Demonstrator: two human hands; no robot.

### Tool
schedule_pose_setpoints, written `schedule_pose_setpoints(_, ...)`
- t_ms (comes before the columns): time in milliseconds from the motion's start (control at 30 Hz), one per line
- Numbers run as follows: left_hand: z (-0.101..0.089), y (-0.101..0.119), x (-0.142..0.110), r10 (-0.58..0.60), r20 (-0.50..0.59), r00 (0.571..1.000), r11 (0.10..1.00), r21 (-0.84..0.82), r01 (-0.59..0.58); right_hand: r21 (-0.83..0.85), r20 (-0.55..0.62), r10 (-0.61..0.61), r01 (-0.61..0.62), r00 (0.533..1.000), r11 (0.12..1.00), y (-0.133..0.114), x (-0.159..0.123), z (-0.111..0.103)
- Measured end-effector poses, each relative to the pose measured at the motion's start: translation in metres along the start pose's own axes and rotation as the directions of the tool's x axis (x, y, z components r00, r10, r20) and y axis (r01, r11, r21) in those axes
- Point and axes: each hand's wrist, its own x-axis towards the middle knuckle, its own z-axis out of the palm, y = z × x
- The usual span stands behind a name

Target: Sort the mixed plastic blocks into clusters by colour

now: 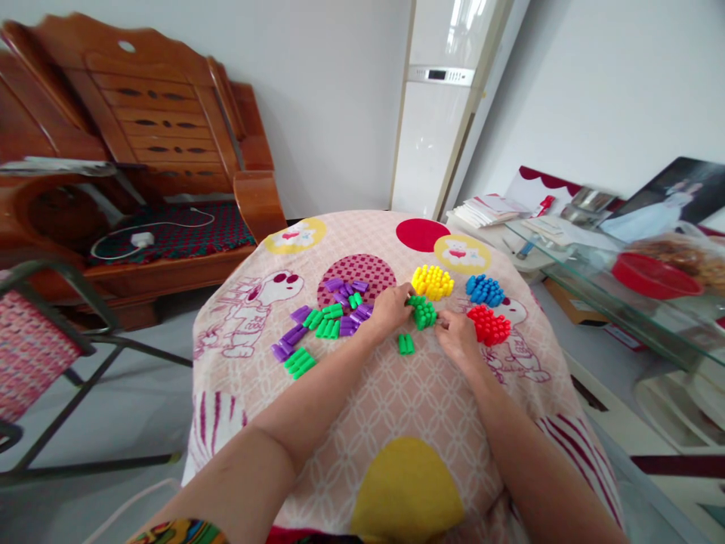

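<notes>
A cluster of green plastic building pieces (pixel 422 312) stands upright on the cloth-covered table. My left hand (pixel 393 310) presses its bent fingers against the left side of this cluster. From the right, my right hand (pixel 456 334) has its fingertips closed at the cluster's lower right side. Two loose green pieces (pixel 406 344) lie just in front. Standing clusters of yellow pieces (pixel 432 282), blue pieces (pixel 485 290) and red pieces (pixel 488 326) are behind and to the right. Left of my hands, purple pieces (pixel 294 334) and green pieces (pixel 300 363) lie scattered on their sides.
The round table has a patterned pink tablecloth (pixel 396 423). On the right stands a glass shelf (pixel 600 291) with a red bowl (pixel 657 273) and papers. A wooden armchair (pixel 164 136) and a folding chair (pixel 39 340) are on the left; a white cabinet-style unit (pixel 439 121) is behind.
</notes>
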Motion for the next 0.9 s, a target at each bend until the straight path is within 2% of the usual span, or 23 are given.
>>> schedule_pose_setpoints(200, -0.001, -0.005, 0.002, 0.162, 0.099, 0.982, 0.986, -0.043, -0.159, -0.002, 0.009, 0.008, -0.008, 1.000, 1.000, -0.003, -0.001, -0.002)
schedule_pose_setpoints(433, 0.005, 0.000, 0.001, 0.217, 0.098, 0.971, 0.972, -0.109, -0.206, -0.015, 0.004, 0.003, -0.003, 1.000, 1.000, 0.000, 0.000, -0.001)
schedule_pose_setpoints(567, 0.000, 0.003, -0.003, 0.210, 0.029, 0.977, 0.971, -0.122, -0.205, 0.033, -0.002, -0.022, 0.022, 1.000, 0.999, 0.004, 0.001, 0.001)
schedule_pose_setpoints(633, -0.015, -0.001, -0.006, 0.202, -0.029, 0.979, 0.972, -0.115, -0.204, 0.045, -0.010, -0.022, 0.023, 1.000, 0.999, 0.004, 0.000, 0.001)
schedule_pose_setpoints(733, -0.055, -0.019, -0.018, 0.171, -0.100, 0.980, 0.977, -0.111, -0.182, 0.038, -0.026, -0.036, 0.037, 0.999, 0.999, 0.005, -0.001, 0.001)
schedule_pose_setpoints(833, -0.100, -0.046, -0.037, 0.039, -0.134, 0.990, 0.996, -0.075, -0.049, 0.031, -0.029, -0.045, 0.045, 0.999, 0.998, 0.005, -0.001, 0.001)
schedule_pose_setpoints(900, -0.120, -0.063, -0.053, -0.023, -0.084, 0.996, 1.000, 0.005, 0.024, 0.023, -0.025, -0.037, 0.038, 0.999, 0.999, 0.004, -0.001, 0.000)
